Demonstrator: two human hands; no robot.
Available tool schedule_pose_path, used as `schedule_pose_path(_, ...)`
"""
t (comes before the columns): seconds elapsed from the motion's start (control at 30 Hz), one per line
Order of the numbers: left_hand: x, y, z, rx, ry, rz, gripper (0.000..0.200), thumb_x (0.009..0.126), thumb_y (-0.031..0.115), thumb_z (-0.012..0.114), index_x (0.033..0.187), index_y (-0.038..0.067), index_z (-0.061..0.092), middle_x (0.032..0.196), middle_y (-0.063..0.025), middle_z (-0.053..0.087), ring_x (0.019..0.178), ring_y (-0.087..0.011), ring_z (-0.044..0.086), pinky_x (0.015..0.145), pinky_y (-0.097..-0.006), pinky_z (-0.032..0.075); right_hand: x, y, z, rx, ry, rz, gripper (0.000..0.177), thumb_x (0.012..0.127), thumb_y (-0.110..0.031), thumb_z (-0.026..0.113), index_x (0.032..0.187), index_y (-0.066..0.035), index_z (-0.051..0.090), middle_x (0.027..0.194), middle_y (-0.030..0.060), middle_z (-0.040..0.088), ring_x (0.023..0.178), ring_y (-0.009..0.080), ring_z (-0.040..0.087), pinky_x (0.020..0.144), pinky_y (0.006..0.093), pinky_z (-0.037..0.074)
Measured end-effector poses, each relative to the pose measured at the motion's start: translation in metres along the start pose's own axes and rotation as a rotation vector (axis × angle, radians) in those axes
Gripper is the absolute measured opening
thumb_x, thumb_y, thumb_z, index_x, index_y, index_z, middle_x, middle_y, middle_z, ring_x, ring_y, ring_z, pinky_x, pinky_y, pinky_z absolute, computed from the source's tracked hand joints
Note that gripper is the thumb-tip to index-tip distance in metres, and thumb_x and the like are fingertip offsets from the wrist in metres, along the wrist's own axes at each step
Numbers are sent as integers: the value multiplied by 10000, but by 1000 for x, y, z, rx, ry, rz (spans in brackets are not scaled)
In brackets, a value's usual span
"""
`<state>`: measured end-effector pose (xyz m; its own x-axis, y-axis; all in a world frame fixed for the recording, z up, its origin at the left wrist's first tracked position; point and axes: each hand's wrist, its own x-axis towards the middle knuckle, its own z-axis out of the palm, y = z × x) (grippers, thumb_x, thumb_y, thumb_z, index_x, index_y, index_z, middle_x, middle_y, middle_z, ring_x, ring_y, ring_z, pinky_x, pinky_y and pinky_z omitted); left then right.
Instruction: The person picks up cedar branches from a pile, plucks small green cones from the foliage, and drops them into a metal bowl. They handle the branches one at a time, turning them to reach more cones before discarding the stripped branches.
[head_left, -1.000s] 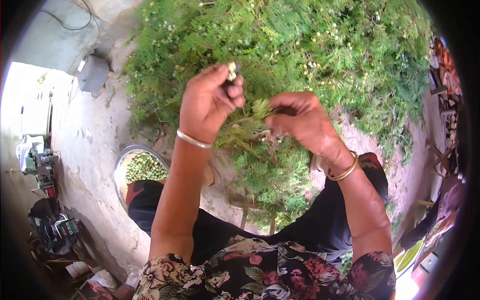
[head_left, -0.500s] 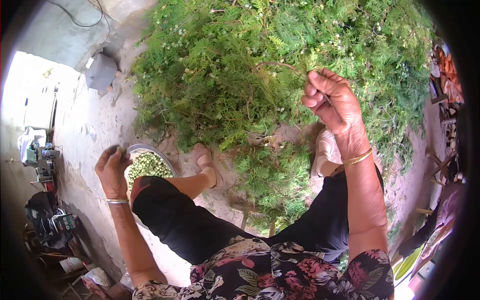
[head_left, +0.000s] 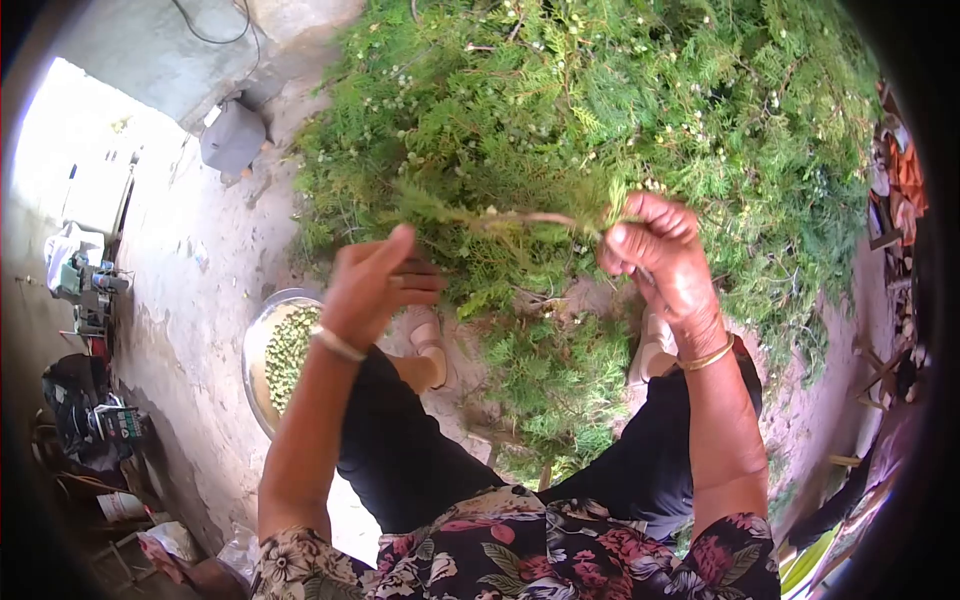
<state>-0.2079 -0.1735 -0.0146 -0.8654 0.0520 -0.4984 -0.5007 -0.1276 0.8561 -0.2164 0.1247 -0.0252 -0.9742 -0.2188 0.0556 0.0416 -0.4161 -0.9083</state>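
Note:
My right hand (head_left: pixel 662 250) is closed around the end of a thin conifer branch (head_left: pixel 545 217), its thumb and fingers pinching among green sprays. The branch reaches left, its leafy far end blurred by motion. My left hand (head_left: pixel 378 285) is in front of that leafy end, with thumb raised and fingers stretched to the right. Nothing shows in it, though it is slightly smeared. Below and left of it stands a round metal basin (head_left: pixel 251 365) holding many small pale-green cones (head_left: pixel 287 352). Beyond both hands spreads a large heap of green conifer branches (head_left: pixel 570 90).
Loose sprays (head_left: pixel 555 375) lie between my feet on the dusty floor (head_left: pixel 185 330). A grey box-like object (head_left: pixel 233 137) stands by the wall at upper left. Machines and a black bag (head_left: pixel 75 390) line the left side; orange cloth (head_left: pixel 903 200) lies at far right.
My left hand has swung from above the basin to the right, toward the branch, and its fingers have opened. My right hand has come lower, still gripping the branch.

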Motion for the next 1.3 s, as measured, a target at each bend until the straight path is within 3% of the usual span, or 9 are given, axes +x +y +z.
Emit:
schedule_pose_path(0.07, 30, -8, 19, -326, -165, -137, 568, 861, 320, 630, 1084, -173, 459, 1006, -257, 565, 849, -356, 616, 725, -437, 556, -4, -4, 8, -174, -113, 8, 139, 796, 6, 667, 930, -7, 637, 704, 50, 644, 608, 91, 601, 553, 223, 497)
schedule_pose_path(0.27, 92, -38, 23, -646, -27, -251, 192, 895, 49, 542, 1020, -83, 479, 925, -215, 565, 799, -268, 582, 671, -337, 537, -18, 18, 34, -461, -285, 35, 143, 780, 0, 646, 921, -24, 641, 766, 50, 664, 670, 143, 638, 597, 265, 500)
schedule_pose_path(0.43, 84, -3, 30, -486, -46, -59, 103, 885, 81, 582, 949, 56, 506, 802, -44, 525, 573, -106, 441, 424, -208, 325, -26, 63, 29, -939, -670, -38, 200, 749, -15, 617, 934, -69, 673, 877, 120, 675, 744, 356, 623, 684, 366, 511)
schedule_pose_path(0.57, 69, 10, 48, -422, 7, 39, 117, 880, 106, 600, 947, 65, 513, 749, -14, 490, 555, -118, 454, 428, -227, 329, -20, 57, 18, -996, -680, -56, 192, 758, -43, 638, 942, -74, 684, 926, 125, 679, 782, 328, 644, 725, 381, 512)
schedule_pose_path(0.67, 67, 6, 54, -409, 27, 71, 124, 870, 117, 617, 938, 72, 524, 758, -8, 498, 546, -128, 474, 432, -241, 336, -2, 25, 8, -662, -523, 78, 174, 784, -78, 654, 954, -78, 694, 958, 108, 687, 821, 252, 662, 729, 345, 521)
schedule_pose_path(0.73, 68, 1, 54, -388, -31, 75, 128, 870, 108, 614, 959, 62, 535, 756, -8, 502, 565, -133, 503, 434, -248, 343, 7, 12, 1, -417, -82, 227, 175, 808, -108, 668, 976, -63, 690, 916, 82, 695, 806, 172, 653, 707, 288, 523)
schedule_pose_path(0.83, 67, -3, 61, -399, -66, 56, 140, 876, 104, 602, 983, 41, 537, 757, -14, 512, 561, -129, 505, 436, -246, 350, 23, 3, -14, -426, 401, 61, 179, 826, -113, 665, 974, -12, 671, 849, 80, 685, 738, 131, 638, 640, 243, 512)
schedule_pose_path(0.93, 59, 0, 70, -350, -72, 3, 147, 883, 106, 591, 991, 22, 539, 758, -23, 516, 557, -124, 505, 443, -243, 353, 30, -1, -21, -392, 563, 28, 205, 826, -109, 668, 964, 42, 648, 793, 84, 670, 676, 123, 623, 590, 232, 501)
schedule_pose_path(1.3, 48, -17, 73, -185, -123, -42, 149, 873, 112, 596, 937, -21, 576, 726, -38, 549, 540, -106, 522, 437, -221, 340, 35, -3, 2, -316, 445, 209, 522, 858, -320, 653, 1087, 129, 517, 777, 118, 611, 561, 132, 593, 465, 234, 485)
